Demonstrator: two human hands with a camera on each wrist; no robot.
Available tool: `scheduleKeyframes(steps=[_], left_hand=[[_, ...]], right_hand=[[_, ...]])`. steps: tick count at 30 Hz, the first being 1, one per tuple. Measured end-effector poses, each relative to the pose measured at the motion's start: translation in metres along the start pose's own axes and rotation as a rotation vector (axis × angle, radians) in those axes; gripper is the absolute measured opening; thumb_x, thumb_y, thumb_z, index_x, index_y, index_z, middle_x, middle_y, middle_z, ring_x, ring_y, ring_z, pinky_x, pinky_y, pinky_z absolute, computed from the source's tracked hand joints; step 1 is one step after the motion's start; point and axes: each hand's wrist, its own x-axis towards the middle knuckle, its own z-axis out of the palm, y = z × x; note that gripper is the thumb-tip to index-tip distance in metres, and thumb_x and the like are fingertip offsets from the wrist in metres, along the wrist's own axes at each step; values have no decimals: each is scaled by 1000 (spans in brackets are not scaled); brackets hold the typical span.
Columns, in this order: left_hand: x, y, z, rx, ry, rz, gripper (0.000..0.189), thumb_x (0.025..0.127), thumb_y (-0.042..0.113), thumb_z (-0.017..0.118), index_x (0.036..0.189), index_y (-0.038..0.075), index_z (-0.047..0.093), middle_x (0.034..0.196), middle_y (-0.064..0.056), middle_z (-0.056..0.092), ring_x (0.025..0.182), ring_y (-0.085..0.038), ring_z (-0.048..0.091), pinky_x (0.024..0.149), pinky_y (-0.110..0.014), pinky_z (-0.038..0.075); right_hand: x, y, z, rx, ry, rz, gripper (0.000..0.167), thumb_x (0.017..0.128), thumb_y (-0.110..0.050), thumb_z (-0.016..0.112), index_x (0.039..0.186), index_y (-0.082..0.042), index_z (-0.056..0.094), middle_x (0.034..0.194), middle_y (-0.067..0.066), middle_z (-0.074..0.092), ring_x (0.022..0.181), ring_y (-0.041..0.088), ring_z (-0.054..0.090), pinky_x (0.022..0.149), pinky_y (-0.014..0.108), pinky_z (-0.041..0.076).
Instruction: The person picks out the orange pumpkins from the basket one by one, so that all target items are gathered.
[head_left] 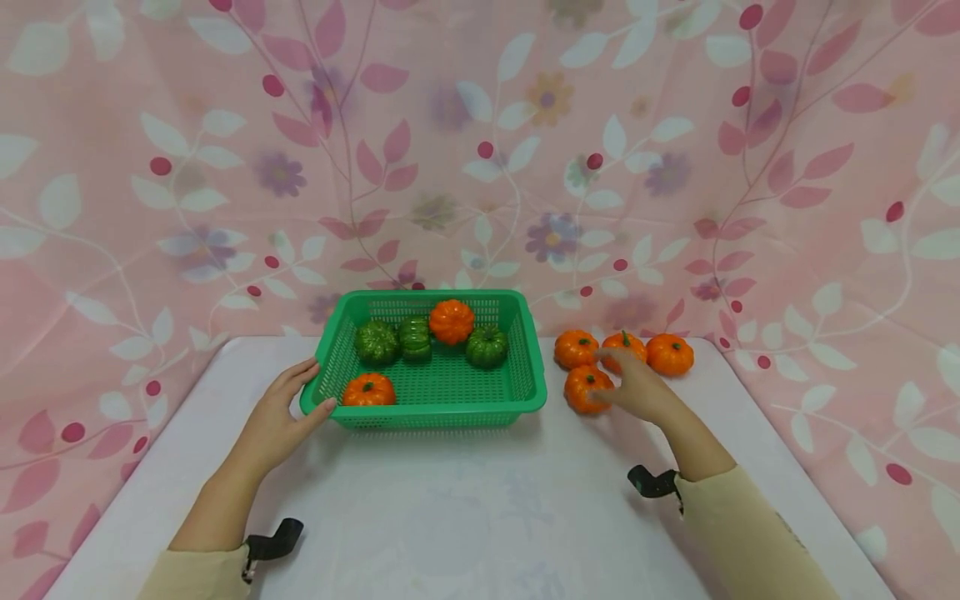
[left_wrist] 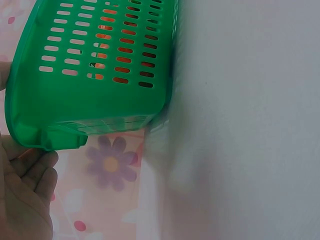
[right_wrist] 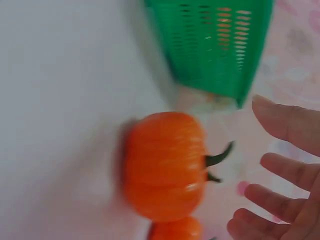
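A green plastic basket [head_left: 450, 417] stands on the white-covered table, holding two orange pumpkins [head_left: 452, 322] and several green gourds [head_left: 487, 346]. My left hand [head_left: 281, 417] rests at its left front corner, the thumb at the front rim and the other fingers along the left rim. In the left wrist view, the fingertips [left_wrist: 47, 175] touch the basket's edge. To the right of the basket lie several more orange pumpkins [head_left: 670, 355]. Over them hovers my right hand [head_left: 637, 387], fingers spread and holding nothing. The right wrist view shows an orange pumpkin [right_wrist: 165, 167] near these fingers.
Behind the table hangs a pink floral cloth [head_left: 480, 167]. The white tabletop [head_left: 450, 508] extends in front of the basket. A black wrist device [head_left: 273, 540] sits at the left sleeve, and another black device [head_left: 651, 482] at the right.
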Motion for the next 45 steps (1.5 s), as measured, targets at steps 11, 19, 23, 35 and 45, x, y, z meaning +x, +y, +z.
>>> scheduleKeyframes(steps=[11, 19, 23, 35, 45], left_hand=[[0, -2, -2, 8, -1, -3, 73, 94, 33, 72, 149, -4, 42, 157, -18, 35, 141, -48, 31, 104, -71, 31], [1, -5, 1, 14, -6, -2, 73, 94, 34, 71, 149, -4, 42, 158, -18, 34, 142, -48, 30, 105, -71, 30], [1, -6, 2, 11, -7, -3, 73, 94, 34, 71, 149, -3, 42, 158, -17, 34, 142, -47, 30, 105, -71, 30], [0, -4, 1, 19, -11, -4, 73, 94, 34, 72, 150, -3, 42, 158, -17, 34, 142, -47, 30, 105, -71, 30], [0, -3, 1, 17, -5, 6, 72, 94, 34, 72, 148, -4, 44, 157, -17, 35, 141, -47, 31, 106, -71, 30]], right_hand=[[15, -78, -24, -56, -6, -149, 56, 95, -40, 69, 141, -12, 54, 145, 15, 49, 131, 42, 46, 103, 64, 42], [50, -124, -12, -38, -105, -226, 53, 96, -38, 68, 142, -16, 54, 149, 12, 44, 131, 41, 48, 107, 56, 42], [71, -136, -4, -54, -135, -268, 50, 96, -35, 69, 140, -14, 56, 148, 11, 47, 133, 36, 45, 107, 52, 43], [134, -148, 29, -22, -179, -272, 48, 99, -31, 65, 141, -9, 54, 144, 16, 50, 131, 34, 49, 105, 47, 45], [170, -142, 56, -14, -140, -219, 47, 98, -23, 67, 141, -7, 53, 143, 17, 51, 130, 33, 51, 101, 45, 48]])
